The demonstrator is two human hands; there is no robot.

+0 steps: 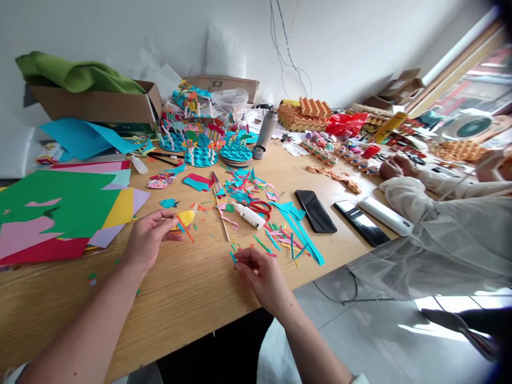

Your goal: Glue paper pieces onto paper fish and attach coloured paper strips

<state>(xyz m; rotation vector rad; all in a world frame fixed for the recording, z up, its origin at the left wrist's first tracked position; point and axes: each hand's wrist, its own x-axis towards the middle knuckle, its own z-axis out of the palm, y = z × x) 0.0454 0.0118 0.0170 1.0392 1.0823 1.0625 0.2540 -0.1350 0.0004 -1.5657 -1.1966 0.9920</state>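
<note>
My left hand (150, 237) is over the wooden table (188, 298), with its fingertips holding a small yellow paper shape (186, 217) that has orange and teal strips at its edge. My right hand (260, 274) pinches a tiny teal paper strip (233, 257) between thumb and finger. Between the hands lie paper scraps (244, 186), a white glue bottle (248, 215) and a thin wooden stick (221, 216). A small teal paper fish (168, 202) rests just beyond my left hand.
Stacked coloured card sheets (60, 213) lie to the left. Teal paper crafts (201, 156) and a steel flask (266, 129) stand beyond. Two phones (316, 211) lie right, near a co-worker's white-sleeved arm (452, 234) and hands (394, 168). A cardboard box (94, 104) holds green felt.
</note>
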